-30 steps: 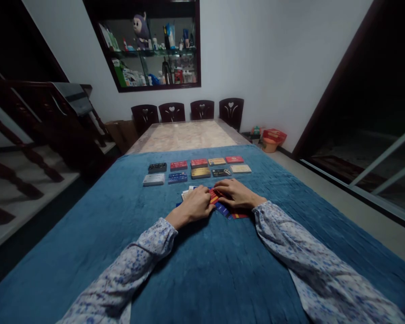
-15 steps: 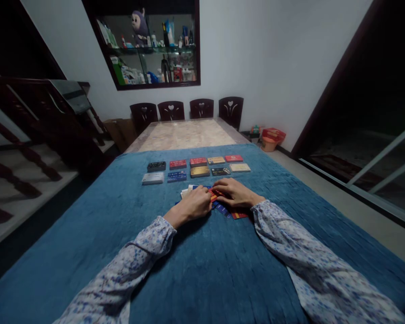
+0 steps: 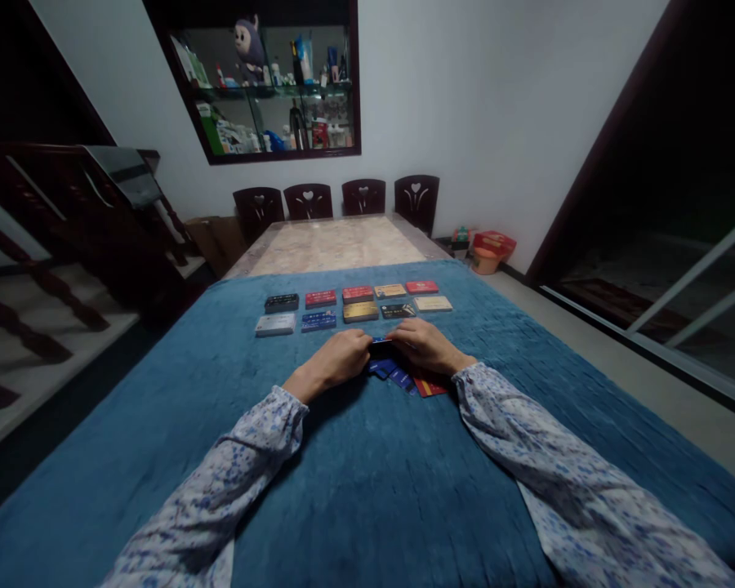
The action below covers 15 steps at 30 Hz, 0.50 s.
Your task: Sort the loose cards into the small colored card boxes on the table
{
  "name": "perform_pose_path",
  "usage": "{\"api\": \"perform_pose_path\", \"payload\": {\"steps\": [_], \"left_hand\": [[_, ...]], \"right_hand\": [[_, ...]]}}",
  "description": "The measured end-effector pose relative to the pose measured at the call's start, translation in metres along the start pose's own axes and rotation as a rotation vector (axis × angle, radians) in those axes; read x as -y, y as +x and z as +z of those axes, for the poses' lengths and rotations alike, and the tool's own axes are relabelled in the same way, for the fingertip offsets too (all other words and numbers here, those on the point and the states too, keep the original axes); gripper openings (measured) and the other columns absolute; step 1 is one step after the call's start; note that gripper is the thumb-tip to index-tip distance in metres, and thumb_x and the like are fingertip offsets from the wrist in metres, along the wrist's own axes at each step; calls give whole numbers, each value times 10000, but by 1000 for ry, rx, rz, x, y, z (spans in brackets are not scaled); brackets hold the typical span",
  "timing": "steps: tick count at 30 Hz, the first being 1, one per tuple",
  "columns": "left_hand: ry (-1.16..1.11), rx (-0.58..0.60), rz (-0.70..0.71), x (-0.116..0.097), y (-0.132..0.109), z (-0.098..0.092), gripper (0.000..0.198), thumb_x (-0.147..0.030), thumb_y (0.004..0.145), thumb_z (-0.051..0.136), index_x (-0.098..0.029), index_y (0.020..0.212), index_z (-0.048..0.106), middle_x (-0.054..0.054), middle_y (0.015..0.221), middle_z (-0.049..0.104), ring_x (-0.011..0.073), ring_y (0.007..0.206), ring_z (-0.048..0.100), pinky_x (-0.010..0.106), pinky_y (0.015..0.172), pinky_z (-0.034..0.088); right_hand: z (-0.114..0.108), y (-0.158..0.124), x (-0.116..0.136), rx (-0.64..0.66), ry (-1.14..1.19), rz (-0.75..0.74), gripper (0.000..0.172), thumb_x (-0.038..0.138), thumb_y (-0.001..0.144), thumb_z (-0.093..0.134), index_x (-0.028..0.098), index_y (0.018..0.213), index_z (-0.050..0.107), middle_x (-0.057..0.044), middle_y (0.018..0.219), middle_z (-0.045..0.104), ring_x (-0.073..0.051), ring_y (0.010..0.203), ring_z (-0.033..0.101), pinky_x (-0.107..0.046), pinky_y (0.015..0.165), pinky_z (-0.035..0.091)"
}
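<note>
Between my two hands a small bunch of cards (image 3: 380, 340) is held up off the cloth, its edge toward me. My left hand (image 3: 346, 357) is closed on the left end of the bunch. My right hand (image 3: 425, 346) has its fingers closed on the right end. Below them loose cards lie fanned on the cloth: blue cards (image 3: 399, 377) and a red card with a yellow stripe (image 3: 429, 385), partly under my right hand. How many cards are in my grip I cannot tell.
Beyond my hands, card stacks stand in two rows, among them a white stack (image 3: 275, 324), a gold stack (image 3: 361, 311) and a black stack (image 3: 281, 303). A blue cloth (image 3: 367, 490) covers the near table. Dark chairs (image 3: 363, 198) line the far end.
The spread cards under my hands have been gathered into a bunch and raised on edge. My left hand has shifted slightly left and up; the red card between my hands no longer shows.
</note>
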<state>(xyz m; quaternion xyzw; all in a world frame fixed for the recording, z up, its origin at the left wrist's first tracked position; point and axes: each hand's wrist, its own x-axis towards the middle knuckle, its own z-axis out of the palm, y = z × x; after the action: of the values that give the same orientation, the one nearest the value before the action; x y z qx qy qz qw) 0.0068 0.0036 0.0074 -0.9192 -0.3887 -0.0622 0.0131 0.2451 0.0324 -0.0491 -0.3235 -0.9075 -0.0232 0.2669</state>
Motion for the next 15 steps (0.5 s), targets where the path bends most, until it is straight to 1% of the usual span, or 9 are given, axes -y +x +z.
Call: {"api": "perform_pose_path", "payload": {"steps": [2,4,7,9,12,15], "left_hand": [[8,-30,-14,4,2,3,306,-77,965,445,-125,1077,726,137,1041,739,222,971,717,322,902,569],[0,-71,-15,8,3,7,309,-54,959,439,-124,1064,721,137,1027,732,221,961,714,327,895,575],[-18,-154,-1,12,4,12,310,-21,938,444,-135,1024,718,124,992,723,216,926,710,335,875,585],[-25,-213,13,14,4,14,319,0,925,446,-135,1014,721,118,975,719,214,919,710,332,867,588],[-45,-286,37,18,4,15,340,17,918,444,-136,1026,728,102,947,716,200,895,709,304,835,583],[-99,-319,49,22,3,17,359,22,908,456,-147,1071,728,79,921,713,180,834,700,279,781,570]], "right_hand": [[2,0,1,-32,-22,25,317,274,1066,451,187,1103,754,-134,966,761,-228,906,672,-357,842,507],[4,0,1,-66,-37,38,310,274,1068,456,185,1100,751,-131,943,764,-221,879,681,-344,823,515],[9,1,0,-152,-49,25,281,263,1062,478,190,1086,747,-109,916,772,-203,825,699,-318,784,535],[11,1,-1,-216,-45,15,258,257,1053,497,191,1082,744,-107,923,781,-204,823,718,-316,774,555],[10,2,0,-262,4,16,234,246,1039,520,201,1123,734,-114,991,796,-222,898,749,-340,818,591],[10,2,2,-254,70,39,251,216,1024,524,217,1196,707,-105,1079,793,-226,975,757,-364,880,608]]}}
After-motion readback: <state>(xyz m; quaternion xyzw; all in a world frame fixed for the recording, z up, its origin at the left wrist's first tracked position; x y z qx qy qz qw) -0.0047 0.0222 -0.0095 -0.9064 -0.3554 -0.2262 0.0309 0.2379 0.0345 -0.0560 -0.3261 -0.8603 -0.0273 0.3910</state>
